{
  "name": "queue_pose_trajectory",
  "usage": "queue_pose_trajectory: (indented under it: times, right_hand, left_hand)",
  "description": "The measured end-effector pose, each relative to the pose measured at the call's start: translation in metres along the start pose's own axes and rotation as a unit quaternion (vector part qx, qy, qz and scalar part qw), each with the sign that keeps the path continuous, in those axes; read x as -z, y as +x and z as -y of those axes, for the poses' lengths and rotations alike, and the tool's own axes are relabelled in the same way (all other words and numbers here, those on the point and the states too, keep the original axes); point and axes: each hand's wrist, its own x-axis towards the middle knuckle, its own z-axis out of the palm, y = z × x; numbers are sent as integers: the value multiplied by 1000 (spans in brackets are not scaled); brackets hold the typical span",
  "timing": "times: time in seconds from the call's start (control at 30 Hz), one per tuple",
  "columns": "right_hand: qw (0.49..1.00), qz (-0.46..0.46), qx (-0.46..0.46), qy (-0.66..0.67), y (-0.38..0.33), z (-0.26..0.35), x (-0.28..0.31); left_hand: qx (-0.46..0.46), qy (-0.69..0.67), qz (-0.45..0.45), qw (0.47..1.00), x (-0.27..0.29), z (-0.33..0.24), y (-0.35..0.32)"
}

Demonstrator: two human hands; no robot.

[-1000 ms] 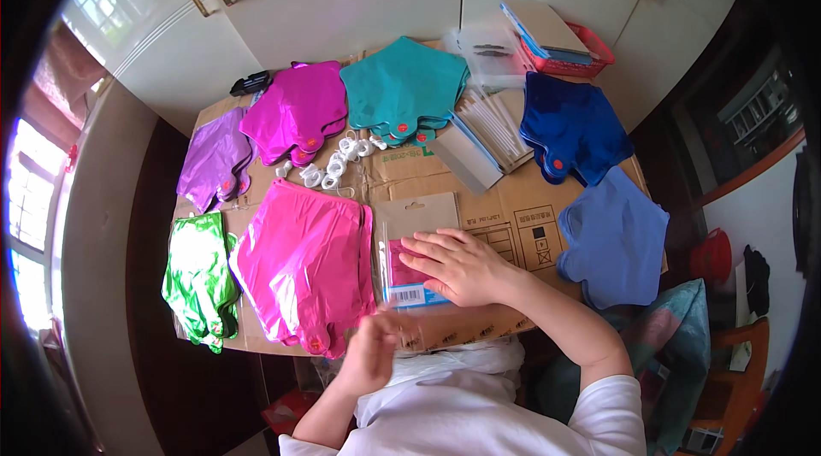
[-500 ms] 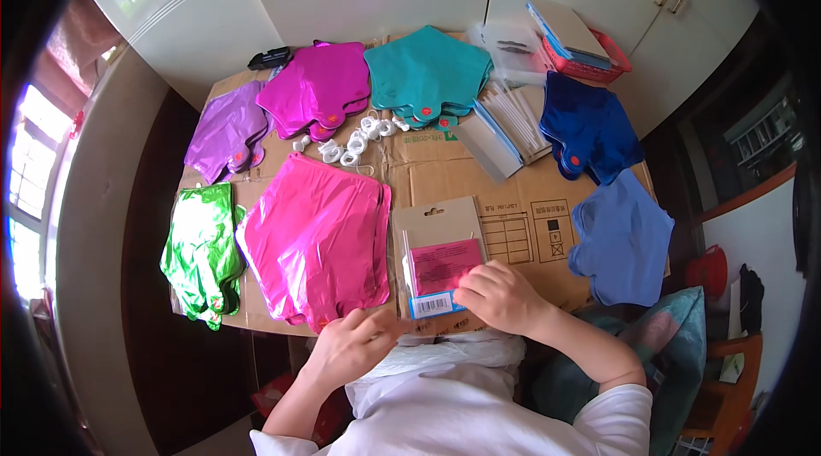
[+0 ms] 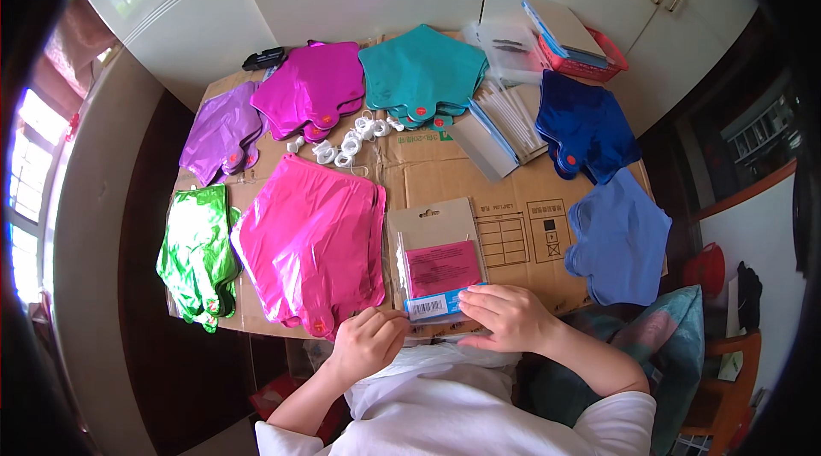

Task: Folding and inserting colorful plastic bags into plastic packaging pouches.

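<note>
A clear plastic packet (image 3: 396,242) lies in front of me with a grey-brown backing card. Inside it are a folded pink sheet (image 3: 443,268) and a blue strip with a barcode (image 3: 428,307). My left hand (image 3: 369,341) is closed, fingertips pinched at the packet's lower left corner. My right hand (image 3: 506,317) has its fingers stretched over the packet's lower right edge, thumb held apart below. Just left of the packet, a stack of shiny pink foil sheets (image 3: 312,242) reaches to my left hand.
Cardboard (image 3: 428,172) covers the table. Foil stacks in green (image 3: 195,238), lilac (image 3: 218,131), magenta (image 3: 308,84), teal (image 3: 423,71), dark blue (image 3: 590,127) and light blue (image 3: 623,234) ring it. White ribbon coils (image 3: 351,144), backing cards (image 3: 492,140) and a red basket (image 3: 599,67) lie farther back.
My right hand has slid down the packet's right edge, and its fingers have straightened with the thumb apart. The left hand has shifted slightly up to the packet's lower left corner.
</note>
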Motion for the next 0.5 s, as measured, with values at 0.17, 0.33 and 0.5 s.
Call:
queue_pose_trajectory:
  times: [0.17, 0.33, 0.5]
  right_hand:
    - [997, -29, -64, -13, 3, -1, -14]
    - [995, -34, -88, -30, 5, -2, -22]
    - [988, -46, -146, -31, 5, -2, -26]
  left_hand:
    - [95, -74, -17, 993, -2, -4, 9]
    - [245, -88, -13, 966, -9, -7, 14]
    - [258, 25, 5, 966, -16, -9, 16]
